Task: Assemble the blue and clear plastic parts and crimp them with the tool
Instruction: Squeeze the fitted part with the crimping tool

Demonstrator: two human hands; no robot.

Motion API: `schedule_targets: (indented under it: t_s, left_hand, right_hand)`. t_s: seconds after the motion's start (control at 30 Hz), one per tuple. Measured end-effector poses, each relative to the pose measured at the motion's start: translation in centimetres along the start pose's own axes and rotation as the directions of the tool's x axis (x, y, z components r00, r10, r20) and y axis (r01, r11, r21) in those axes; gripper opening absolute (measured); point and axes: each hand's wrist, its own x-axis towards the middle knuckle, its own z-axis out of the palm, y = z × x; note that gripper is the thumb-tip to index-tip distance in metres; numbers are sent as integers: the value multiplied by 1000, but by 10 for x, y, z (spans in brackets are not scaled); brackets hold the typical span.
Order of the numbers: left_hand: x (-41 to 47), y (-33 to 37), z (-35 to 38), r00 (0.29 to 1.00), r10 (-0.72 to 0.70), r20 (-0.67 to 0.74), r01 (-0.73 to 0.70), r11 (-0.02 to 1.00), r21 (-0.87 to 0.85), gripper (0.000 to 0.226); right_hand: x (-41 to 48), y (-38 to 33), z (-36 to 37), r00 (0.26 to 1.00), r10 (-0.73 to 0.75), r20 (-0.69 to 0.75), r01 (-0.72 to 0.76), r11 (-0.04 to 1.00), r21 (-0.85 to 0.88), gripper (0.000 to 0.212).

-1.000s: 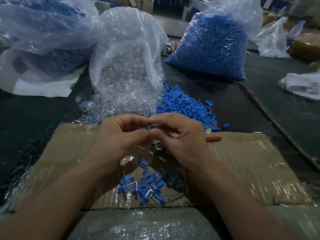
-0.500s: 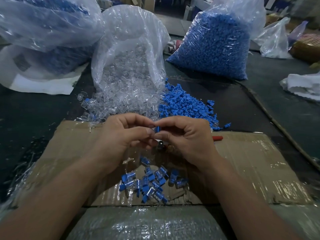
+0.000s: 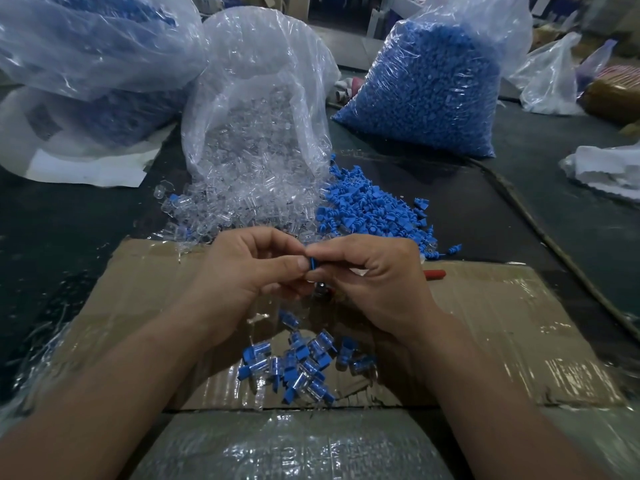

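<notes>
Dark worktop (image 3: 52,237) carried, far left, a plastic bag of blue pieces (image 3: 86,46), then an open bag spilling clear parts (image 3: 256,116). At centre, over taped cardboard (image 3: 138,306), left hand (image 3: 242,271) and right hand (image 3: 374,282) both pinched one blue part (image 3: 312,263) above heaped assembled pieces (image 3: 298,365). Rightward lay loose blue parts (image 3: 374,206), a full blue bag (image 3: 426,91) and a red tool handle (image 3: 434,274).

A dark table (image 3: 86,237) carries cardboard (image 3: 502,323), plastic bags (image 3: 433,88) and loose blue parts (image 3: 374,209).
</notes>
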Motion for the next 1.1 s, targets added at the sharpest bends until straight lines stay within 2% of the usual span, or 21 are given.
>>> schedule_targets:
  t_s: [0.23, 0.3, 0.37, 0.43, 0.5, 0.6, 0.67, 0.73, 0.8, 0.97, 1.1]
  left_hand:
    - [0, -3, -3, 1000, -5, 26, 4, 999, 32, 10]
    - [-1, -2, -5, 1000, -25, 9, 25, 1000, 0, 10]
    - [-2, 0, -5, 998, -45, -41, 42, 997, -65, 10]
    - [-3, 1, -6, 994, -35, -107, 25, 996, -89, 8]
    - [-3, 2, -5, 989, -18, -150, 5, 997, -83, 8]
    - [0, 2, -6, 984, -12, -178, -2, 997, -79, 13]
    - [1, 1, -6, 982, -15, -190, -1, 996, -85, 12]
    - [2, 0, -7, 981, -25, -193, 4, 995, -104, 10]
    - [1, -1, -7, 981, -36, -191, 14, 993, -113, 9]
    - [1, 0, -7, 981, -41, -192, 24, 996, -87, 14]
    - [2, -2, -7, 981, -42, -189, 28, 997, -74, 14]
  right_hand:
    - [1, -3, -1, 999, -11, 36, 12, 999, -36, 27]
    - [3, -5, -7, 994, 66, 92, -58, 995, -81, 29]
    - [3, -4, -19, 964, 235, 121, -221, 968, -115, 26]
    - [3, 2, -35, 899, 410, 156, -383, 907, -177, 20]
    - [2, 9, -49, 810, 542, 225, -469, 829, -305, 22]
    - [-1, 15, -61, 622, 681, 387, -541, 731, -415, 37]
    - [-3, 17, -60, 547, 697, 463, -496, 716, -491, 54]
    - [-4, 18, -57, 548, 682, 484, -386, 720, -577, 71]
    - [-3, 18, -55, 582, 662, 472, -334, 724, -604, 75]
    - [-2, 15, -55, 629, 625, 462, -348, 758, -552, 44]
    - [1, 13, -51, 674, 604, 425, -285, 744, -605, 25]
